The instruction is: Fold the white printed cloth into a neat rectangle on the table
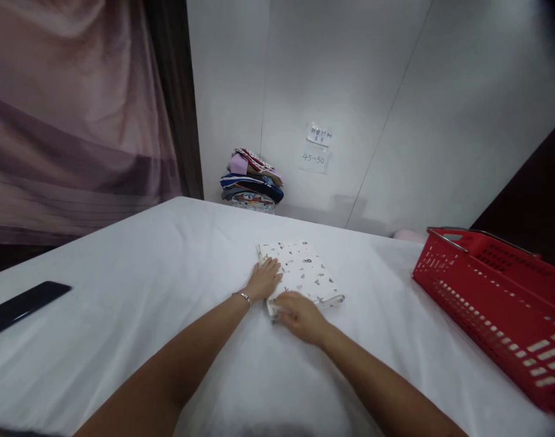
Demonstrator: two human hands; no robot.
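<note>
A white cloth (pixel 304 270) with small grey and brown printed motifs lies folded on the white-covered table. My left hand (pixel 264 280) rests flat on its left edge, fingers stretched out over the fabric. At the near left corner, my right hand (pixel 299 315) curls its fingers around the cloth's edge; a little blur softens the fingertips. A thin bracelet (pixel 244 297) circles my left wrist.
A red plastic basket (pixel 491 303) with metal handles stands at the table's right. A dark flat device (pixel 25 306) lies at the left. Behind the far edge rises a stack of folded fabrics (pixel 252 179) against the wall. Paper signs (pixel 314 159) hang there. A pinkish curtain (pixel 77 109) hangs left.
</note>
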